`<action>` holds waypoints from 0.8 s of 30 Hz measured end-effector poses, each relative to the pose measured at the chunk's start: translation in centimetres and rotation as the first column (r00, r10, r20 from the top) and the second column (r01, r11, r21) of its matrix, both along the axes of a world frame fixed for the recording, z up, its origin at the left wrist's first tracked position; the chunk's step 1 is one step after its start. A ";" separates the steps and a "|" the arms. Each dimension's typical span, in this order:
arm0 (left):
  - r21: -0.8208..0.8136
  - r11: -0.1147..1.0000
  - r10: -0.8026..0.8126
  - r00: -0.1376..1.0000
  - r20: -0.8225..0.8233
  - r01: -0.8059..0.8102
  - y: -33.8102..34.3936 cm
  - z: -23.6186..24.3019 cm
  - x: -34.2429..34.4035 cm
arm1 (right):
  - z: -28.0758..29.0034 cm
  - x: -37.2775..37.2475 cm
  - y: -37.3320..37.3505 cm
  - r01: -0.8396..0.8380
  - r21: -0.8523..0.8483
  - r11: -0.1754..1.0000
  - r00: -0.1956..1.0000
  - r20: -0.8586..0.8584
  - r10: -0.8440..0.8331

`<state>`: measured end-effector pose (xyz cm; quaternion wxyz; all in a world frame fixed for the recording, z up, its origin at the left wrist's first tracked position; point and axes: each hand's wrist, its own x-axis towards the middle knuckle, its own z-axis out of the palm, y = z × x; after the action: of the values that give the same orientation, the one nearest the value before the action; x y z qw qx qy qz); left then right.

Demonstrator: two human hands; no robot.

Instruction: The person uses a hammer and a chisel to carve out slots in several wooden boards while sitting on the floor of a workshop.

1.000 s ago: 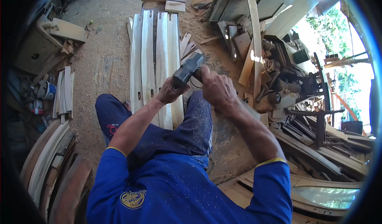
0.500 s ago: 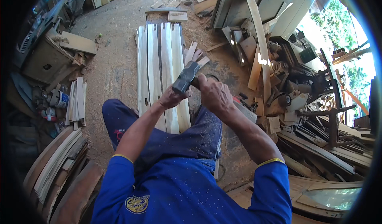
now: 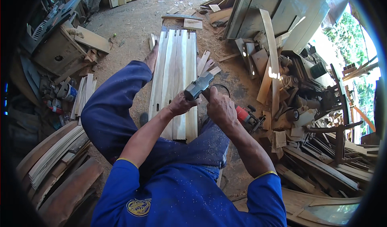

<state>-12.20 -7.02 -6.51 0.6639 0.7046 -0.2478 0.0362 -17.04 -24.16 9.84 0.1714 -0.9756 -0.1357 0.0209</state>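
Note:
My right hand [image 3: 221, 109] is wrapped round the handle of a hammer with a heavy, dark block-shaped head [image 3: 198, 86]. Just under that head is my left hand [image 3: 182, 105], its fingers curled; the hammer partly covers them, so what they hold cannot be made out. Both hands are above several pale wooden planks [image 3: 169, 78] laid lengthwise side by side in front of me. Small slots show near the planks' ends. My bare left foot [image 3: 152, 58] rests against their left edge, with the knee bent outward.
A red and black power tool [image 3: 245, 116] lies right of my right hand. Offcuts [image 3: 204, 62] sit beside the planks. Stacked curved boards [image 3: 60, 150] stand at left, a wooden box [image 3: 58, 55] behind them. Scrap timber [image 3: 318, 166] and large panels [image 3: 278, 13] crowd the right.
My left leg has swung out to the left, and its foot now shows against the planks. The gaps between the planks have narrowed. The hammer stays above my left hand as the view shifts.

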 end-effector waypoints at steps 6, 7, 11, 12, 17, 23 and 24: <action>0.069 0.996 -0.035 0.931 -0.363 0.064 0.9 1.7 -0.4 | 0.4 0.9 -0.5 -0.004 0.152 0.988 0.996 -0.087 0.017; 0.018 0.998 -0.053 0.927 -0.371 0.064 0.5 2.1 -0.4 | 0.3 1.6 -0.7 -0.018 0.233 0.972 0.999 -0.044 0.029; 0.013 0.999 -0.036 0.958 -0.284 0.042 0.0 2.9 -1.0 | -0.9 3.9 0.2 -0.011 0.576 0.817 0.998 -0.048 0.047; -0.004 0.998 -0.058 0.945 -0.321 0.060 0.2 3.2 -0.8 | -0.6 4.9 -0.2 0.076 0.689 0.721 0.972 -0.212 0.101; 0.110 0.991 -0.039 0.959 -0.282 0.073 1.0 3.0 -0.9 | -3.4 4.3 0.2 0.320 0.878 0.357 0.824 -0.444 0.353; 0.195 0.981 0.018 0.991 -0.131 0.007 0.6 1.6 -2.1 | -2.9 2.2 0.2 0.347 0.849 0.398 0.837 -0.472 0.277; 0.219 0.976 0.026 0.993 -0.115 0.000 0.8 1.0 -2.3 | -2.9 2.2 0.5 0.388 0.824 0.413 0.816 -0.516 0.262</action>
<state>-14.51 -6.26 -5.53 0.5956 0.7759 -0.2059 -0.0284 -14.81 -23.66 6.92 0.7034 -0.6722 -0.0269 0.2295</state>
